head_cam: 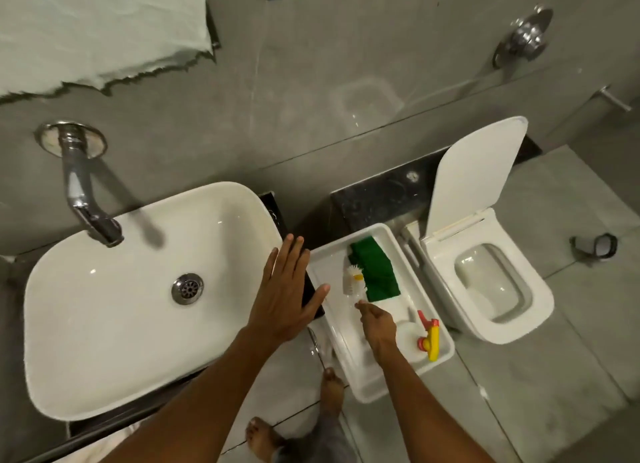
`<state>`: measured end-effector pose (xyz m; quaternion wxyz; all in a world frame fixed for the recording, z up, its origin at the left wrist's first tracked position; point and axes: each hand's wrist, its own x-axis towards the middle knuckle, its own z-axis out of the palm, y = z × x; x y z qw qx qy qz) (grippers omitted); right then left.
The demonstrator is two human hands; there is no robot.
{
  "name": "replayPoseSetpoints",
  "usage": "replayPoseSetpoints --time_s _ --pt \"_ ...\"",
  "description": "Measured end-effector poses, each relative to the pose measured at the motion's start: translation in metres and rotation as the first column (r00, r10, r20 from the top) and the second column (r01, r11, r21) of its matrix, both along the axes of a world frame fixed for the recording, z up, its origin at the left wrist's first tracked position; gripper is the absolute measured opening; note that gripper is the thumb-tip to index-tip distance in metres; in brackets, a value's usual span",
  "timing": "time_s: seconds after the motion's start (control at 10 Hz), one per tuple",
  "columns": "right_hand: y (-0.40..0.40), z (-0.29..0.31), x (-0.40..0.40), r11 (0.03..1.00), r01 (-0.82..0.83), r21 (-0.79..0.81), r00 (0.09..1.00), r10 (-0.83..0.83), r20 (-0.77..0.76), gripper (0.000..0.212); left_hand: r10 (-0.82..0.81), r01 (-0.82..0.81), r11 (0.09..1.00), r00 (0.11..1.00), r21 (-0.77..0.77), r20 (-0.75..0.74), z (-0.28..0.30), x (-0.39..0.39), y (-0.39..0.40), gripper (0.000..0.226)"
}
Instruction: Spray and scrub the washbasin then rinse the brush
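The white washbasin (104, 324) sits at the left with a metal drain (187, 288) and a chrome tap (83, 199) over its back rim. My left hand (285, 289) is flat and open, fingers spread, over the basin's right rim. To the right, a white tray (346, 369) holds a white brush (353, 278), a green cloth (375, 270) and a white spray bottle (408, 338) with a yellow and red trigger (431, 334). My right hand (377, 325) reaches into the tray, its fingertips pinched at the brush's handle end.
A white toilet (491, 289) with its lid raised stands right of the tray. A dark ledge (381, 196) runs behind. A pale towel (97, 29) hangs at upper left. My bare feet (332, 390) stand on the grey floor below the tray.
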<state>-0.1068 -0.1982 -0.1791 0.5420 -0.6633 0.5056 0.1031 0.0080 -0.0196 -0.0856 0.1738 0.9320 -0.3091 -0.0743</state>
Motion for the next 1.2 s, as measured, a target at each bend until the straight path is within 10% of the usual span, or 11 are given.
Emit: replayPoseSetpoints --time_s 0.5,1.2 --pt "0.008 -0.099 0.031 0.997 0.071 0.026 0.997 -0.072 0.026 0.036 0.031 -0.031 0.990 1.000 0.136 0.001 -0.011 0.002 -0.004 0.068" --pt "0.004 -0.041 0.007 0.984 0.178 -0.020 0.975 -0.174 0.135 0.038 -0.004 0.003 0.998 1.000 -0.062 -0.011 -0.006 0.002 0.002 0.059"
